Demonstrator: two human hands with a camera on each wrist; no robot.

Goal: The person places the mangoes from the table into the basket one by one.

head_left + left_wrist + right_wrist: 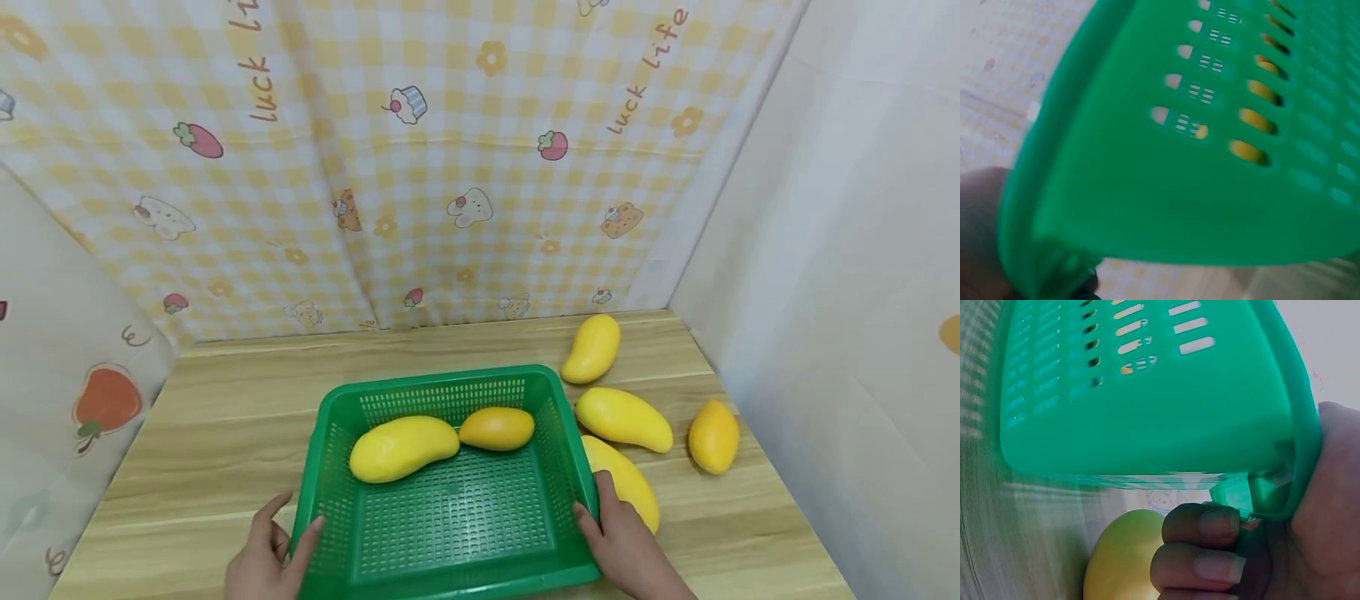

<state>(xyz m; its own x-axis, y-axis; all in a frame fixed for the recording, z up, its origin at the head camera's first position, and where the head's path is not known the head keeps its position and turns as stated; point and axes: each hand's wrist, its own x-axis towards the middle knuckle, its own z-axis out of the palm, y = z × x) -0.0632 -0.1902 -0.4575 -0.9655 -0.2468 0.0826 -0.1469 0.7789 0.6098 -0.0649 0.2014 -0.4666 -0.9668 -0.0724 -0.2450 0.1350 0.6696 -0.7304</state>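
A green plastic basket (457, 533) with perforated walls stands at the front middle of the table. Inside, along its far side, lie a large yellow mango (403, 450) and a smaller orange-yellow mango (497, 428). My left hand (262, 554) holds the left rim, thumb over it and fingers outside; in the left wrist view the wall (1147, 200) hides most of that hand. My right hand (626, 537) grips the right rim, its fingers (1200, 569) curled below the edge in the right wrist view. Close beyond those fingers is another yellow mango (622, 483).
Right of the basket lie more mangoes: one at the back (592, 350), a long one in the middle (625, 418) and an orange-yellow one (713, 437) near the right edge. The wood-grain table (202, 433) is bounded by a checked cloth (420, 183) behind and pale side walls.
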